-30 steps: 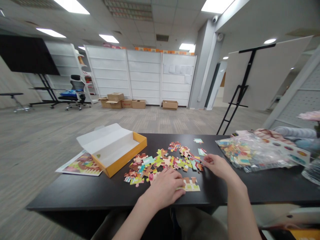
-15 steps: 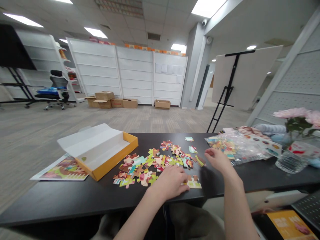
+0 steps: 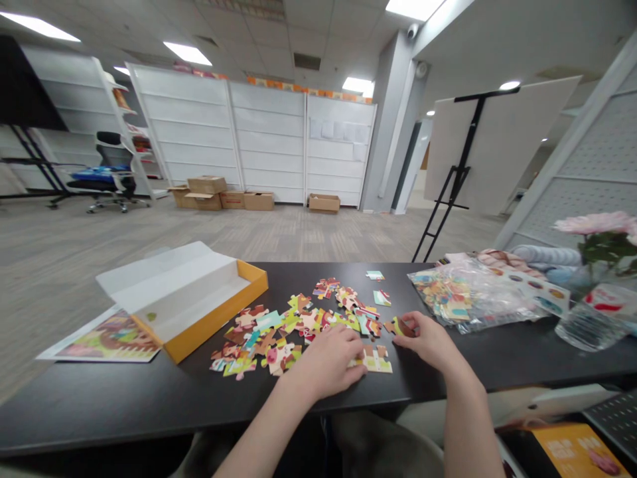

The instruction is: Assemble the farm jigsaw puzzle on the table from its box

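My right hand [image 3: 425, 338] pinches a green-and-brown jigsaw puzzle piece [image 3: 396, 326] at the right side of the pile, with thumb and fingertips closed on its edge. My left hand [image 3: 331, 358] rests on the black table, its curled fingers and thumb holding a pale-and-green puzzle piece mostly hidden beneath them. Against those fingertips lies a cream, green and brown puzzle section [image 3: 378, 359]. A heap of loose puzzle pieces [image 3: 269, 325] spreads to the left of my hands. Two light-blue pieces sit apart behind it, one of them a small piece [image 3: 382, 297].
An opened yellow box [image 3: 219, 318] with a white inside stands at the left, partly over a picture sheet [image 3: 109, 337]. On the right are a clear plastic bag [image 3: 490, 299] of pieces and a glass vase [image 3: 584, 322] with pink flowers. The black table [image 3: 199, 398] has a near edge.
My right hand has moved left and down and closed on the green-and-brown puzzle piece. My left hand keeps its place on the pieces. The view has shifted slightly.
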Demonstrator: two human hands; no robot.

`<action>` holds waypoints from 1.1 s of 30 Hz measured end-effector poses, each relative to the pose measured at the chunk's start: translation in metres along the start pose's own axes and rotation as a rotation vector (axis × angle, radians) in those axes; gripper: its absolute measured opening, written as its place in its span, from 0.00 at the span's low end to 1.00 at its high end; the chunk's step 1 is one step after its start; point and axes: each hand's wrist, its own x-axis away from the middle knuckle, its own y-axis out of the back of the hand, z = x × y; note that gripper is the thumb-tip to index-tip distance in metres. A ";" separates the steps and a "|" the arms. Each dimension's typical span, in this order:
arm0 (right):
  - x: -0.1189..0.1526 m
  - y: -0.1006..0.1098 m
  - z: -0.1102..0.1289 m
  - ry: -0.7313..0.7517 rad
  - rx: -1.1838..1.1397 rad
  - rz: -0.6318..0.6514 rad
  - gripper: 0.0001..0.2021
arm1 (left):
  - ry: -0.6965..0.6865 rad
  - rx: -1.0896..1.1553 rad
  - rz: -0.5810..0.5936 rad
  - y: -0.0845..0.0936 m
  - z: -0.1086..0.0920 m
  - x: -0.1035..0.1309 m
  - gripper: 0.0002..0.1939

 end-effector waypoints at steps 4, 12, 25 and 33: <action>0.002 0.006 -0.001 0.022 -0.077 0.047 0.16 | 0.017 -0.006 -0.013 -0.001 -0.004 0.004 0.05; 0.017 0.018 0.036 0.155 -0.682 0.173 0.25 | -0.005 0.079 -0.023 -0.005 -0.007 0.010 0.08; 0.025 -0.012 0.093 0.252 -0.854 0.427 0.24 | 0.291 0.708 -0.176 0.022 0.020 0.035 0.21; 0.028 -0.034 0.119 0.185 -0.798 0.528 0.19 | 0.389 0.585 -0.216 0.025 0.017 0.047 0.27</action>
